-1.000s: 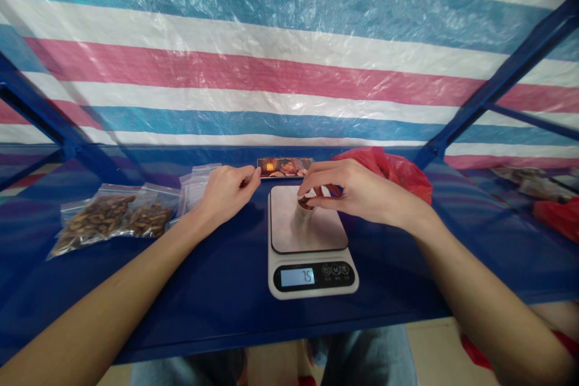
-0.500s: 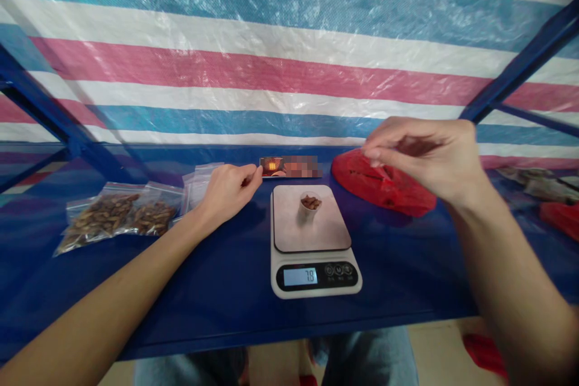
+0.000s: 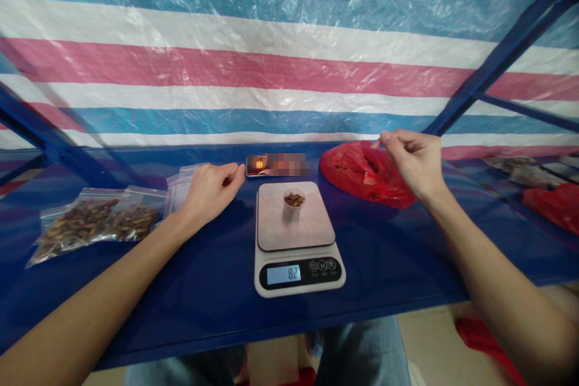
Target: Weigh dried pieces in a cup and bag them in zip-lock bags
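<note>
While the cup (image 3: 292, 209) stands apart, right fingers (image 3: 394, 146) hang near the bag (image 3: 347, 172).

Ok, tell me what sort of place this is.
Likely a makeshift weighing station: a digital scale, filled zip-lock bags and a striped plastic tarpaulin hung as a backdrop.

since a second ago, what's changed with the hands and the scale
The right hand left the small cup and moved rightward, to the red bag. The scale reading rose from 7.5 to 8.2. The left hand, cup and scale stayed in place.
</note>
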{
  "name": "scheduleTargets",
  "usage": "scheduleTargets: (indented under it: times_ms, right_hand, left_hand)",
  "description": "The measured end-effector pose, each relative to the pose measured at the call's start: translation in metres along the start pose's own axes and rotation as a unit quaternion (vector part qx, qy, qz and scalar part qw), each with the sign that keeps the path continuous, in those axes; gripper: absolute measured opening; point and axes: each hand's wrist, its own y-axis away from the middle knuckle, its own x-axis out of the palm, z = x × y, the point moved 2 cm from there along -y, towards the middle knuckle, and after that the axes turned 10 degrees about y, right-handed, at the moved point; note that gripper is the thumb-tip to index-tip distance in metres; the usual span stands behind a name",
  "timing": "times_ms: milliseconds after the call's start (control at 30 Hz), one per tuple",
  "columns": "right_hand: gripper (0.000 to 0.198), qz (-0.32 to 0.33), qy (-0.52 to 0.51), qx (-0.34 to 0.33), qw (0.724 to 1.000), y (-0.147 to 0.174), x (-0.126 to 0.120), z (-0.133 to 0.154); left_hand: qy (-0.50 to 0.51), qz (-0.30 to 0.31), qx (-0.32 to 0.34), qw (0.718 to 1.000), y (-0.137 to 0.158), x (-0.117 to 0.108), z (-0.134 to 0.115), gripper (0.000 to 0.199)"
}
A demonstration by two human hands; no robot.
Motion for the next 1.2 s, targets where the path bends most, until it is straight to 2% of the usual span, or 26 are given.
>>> scheduleTargets:
  times_ms: [100, 367, 533, 633, 700, 800, 900, 1067, 1200]
  right_hand:
    - [0.049, 0.014, 0.071, -0.017, 0.997, 0.002, 0.002, -0.001]
    - [0.048, 0.055, 0.096, -0.040, 0.993, 0.006, 0.004, -0.003]
    - [0.048, 0.181, 0.112, -0.096, 0.972, 0.005, 0.009, -0.005]
    - [0.028, 0.259, 0.124, -0.110, 0.952, 0.004, 0.012, -0.008]
    - [0.017, 0.286, 0.143, -0.118, 0.940, 0.004, 0.013, -0.009]
    - [0.010, 0.295, 0.140, -0.160, 0.932, 0.006, 0.016, -0.008]
    - [0.014, 0.314, 0.107, -0.188, 0.924, 0.010, 0.022, -0.011]
    - [0.025, 0.329, 0.098, -0.185, 0.921, 0.014, 0.031, -0.022]
    - [0.020, 0.313, 0.106, -0.170, 0.928, 0.015, 0.032, -0.024]
  left_hand:
    - [0.004, -0.009, -0.002, 1.000, 0.000, -0.003, 0.000, 0.049]
    - [0.014, -0.018, -0.007, 1.000, 0.001, -0.005, 0.001, 0.048]
    - [0.009, -0.025, -0.007, 1.000, 0.001, -0.006, -0.001, 0.047]
    - [0.007, -0.032, -0.007, 0.999, 0.000, -0.007, -0.002, 0.047]
    - [0.006, -0.034, -0.010, 0.999, 0.000, -0.007, -0.002, 0.047]
    - [0.005, -0.034, -0.011, 0.999, 0.000, -0.007, -0.002, 0.047]
    - [0.008, -0.036, -0.013, 0.999, 0.000, -0.007, -0.003, 0.046]
    - [0.008, -0.032, -0.012, 0.999, 0.000, -0.006, -0.003, 0.046]
    - [0.011, -0.029, -0.006, 1.000, 0.000, -0.006, -0.004, 0.046]
